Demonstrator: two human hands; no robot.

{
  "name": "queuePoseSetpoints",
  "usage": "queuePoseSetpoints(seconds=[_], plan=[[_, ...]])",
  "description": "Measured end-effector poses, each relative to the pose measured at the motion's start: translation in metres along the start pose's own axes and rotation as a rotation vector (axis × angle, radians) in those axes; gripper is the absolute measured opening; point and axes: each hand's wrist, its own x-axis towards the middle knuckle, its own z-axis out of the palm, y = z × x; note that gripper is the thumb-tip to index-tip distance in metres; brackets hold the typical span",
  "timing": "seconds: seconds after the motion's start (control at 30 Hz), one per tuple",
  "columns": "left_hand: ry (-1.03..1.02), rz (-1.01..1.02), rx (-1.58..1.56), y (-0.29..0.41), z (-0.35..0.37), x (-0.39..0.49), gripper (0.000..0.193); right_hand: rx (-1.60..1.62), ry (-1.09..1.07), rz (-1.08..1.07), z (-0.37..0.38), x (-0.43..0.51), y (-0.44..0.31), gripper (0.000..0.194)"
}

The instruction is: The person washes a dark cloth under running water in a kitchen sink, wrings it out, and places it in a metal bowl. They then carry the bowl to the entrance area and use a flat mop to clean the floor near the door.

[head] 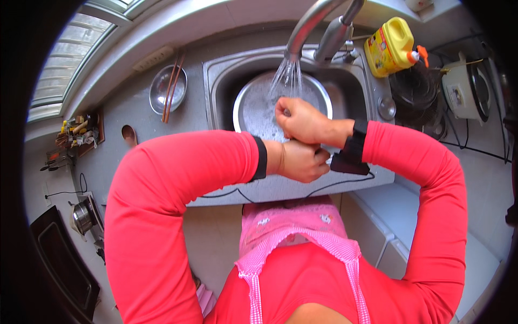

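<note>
Water falls in several thin streams from the metal faucet (295,48) into a round metal basin (259,97) standing in the steel sink (350,103). Over the basin's near right part, my right hand (305,121) is curled, with a small dark thing partly visible within its fingers. My left hand (303,161) lies just below it, crossing under the right wrist near the sink's front edge, its fingers bent by a black band or device (351,156) at the right wrist. Whether the left fingers grip anything is hidden.
A metal bowl (159,90) with wooden chopsticks (172,93) across it stands left of the sink, a wooden spoon (129,135) nearer. A yellow detergent jug (384,50) stands behind right, by a dark pan (415,89). A black cable (340,183) runs along the counter's front.
</note>
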Motion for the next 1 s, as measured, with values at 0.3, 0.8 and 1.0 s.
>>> queuePoseSetpoints(seconds=[0.3,0.8,1.0], plan=[[-0.032,0.038,-0.002,-0.012,-0.037,0.015,0.019,0.146,-0.067,-0.003,-0.008,-0.017,-0.020,0.008],[0.013,-0.020,0.050,0.025,-0.099,0.017,0.016,0.080,0.009,-0.113,0.027,-0.049,-0.067,0.007],[-0.070,0.016,-0.065,0.003,-0.152,0.003,0.016,0.522,0.068,-0.019,0.001,-0.062,-0.074,0.015]])
